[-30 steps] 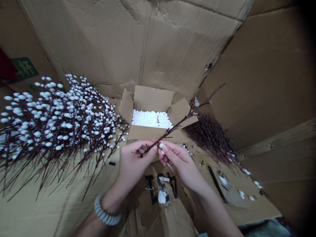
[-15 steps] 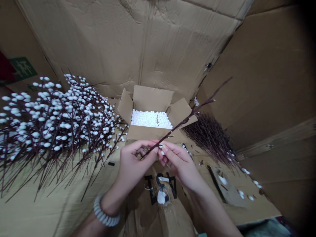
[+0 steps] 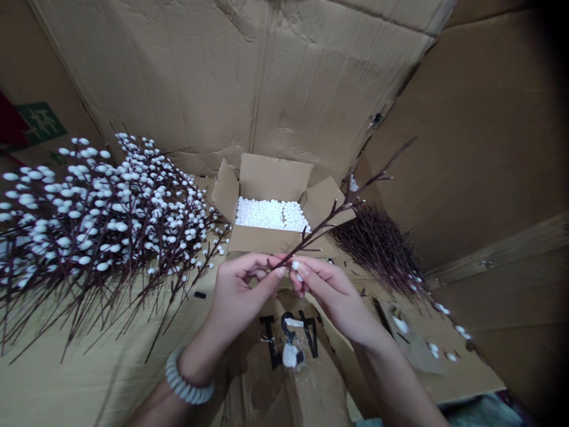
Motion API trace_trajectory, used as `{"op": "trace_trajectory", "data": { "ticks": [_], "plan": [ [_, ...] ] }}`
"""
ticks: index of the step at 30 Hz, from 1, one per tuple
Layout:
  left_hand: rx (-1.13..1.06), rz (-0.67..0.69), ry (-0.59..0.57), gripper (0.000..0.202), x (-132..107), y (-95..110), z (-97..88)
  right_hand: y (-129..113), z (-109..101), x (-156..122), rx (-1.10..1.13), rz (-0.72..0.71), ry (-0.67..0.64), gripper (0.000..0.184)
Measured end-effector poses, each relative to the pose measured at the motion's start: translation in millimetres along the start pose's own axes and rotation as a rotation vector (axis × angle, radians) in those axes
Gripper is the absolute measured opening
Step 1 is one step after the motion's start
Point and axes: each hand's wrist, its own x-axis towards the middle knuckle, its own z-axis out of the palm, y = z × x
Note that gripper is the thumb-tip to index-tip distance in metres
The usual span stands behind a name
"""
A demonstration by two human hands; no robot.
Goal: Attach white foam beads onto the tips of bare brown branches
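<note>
My left hand (image 3: pixel 249 290) is closed on the lower end of a dark brown artificial twig (image 3: pixel 317 230), which slants up to the right with several short bare side tips. Close beside it, my right hand (image 3: pixel 326 290) pinches small white foam balls (image 3: pixel 297 266) between thumb and fingers, right by the twig's lower part. Whether a ball touches a tip I cannot tell. Behind both hands stands an open cardboard box (image 3: pixel 262 239) filled with loose white balls (image 3: pixel 271 213).
At left lies a big heap of twigs with white balls (image 3: pixel 111 225). A bundle of bare brown twigs (image 3: pixel 377 249) rests at right, with several stray balls (image 3: pixel 434 350) near it. A taped carton (image 3: pixel 306 391) sits below my hands. Cardboard walls (image 3: pixel 222 77) rise behind.
The twig has turned in my left hand, so its side tips now spread apart more. My right hand has shifted slightly right, and the white balls in its fingers show more clearly.
</note>
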Motion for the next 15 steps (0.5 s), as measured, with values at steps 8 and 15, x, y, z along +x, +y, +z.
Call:
{"op": "trace_trajectory", "data": {
  "ticks": [8,15],
  "plan": [
    [-0.012,-0.019,-0.007,0.007,-0.3,2.3,0.2,-0.4,-1.9,-1.0,-0.094,-0.02,-0.028,0.032],
    [0.011,0.003,-0.018,0.009,1.3,0.8,0.8,-1.1,-0.6,0.2,-0.088,-0.014,-0.034,0.032]
  ]
}}
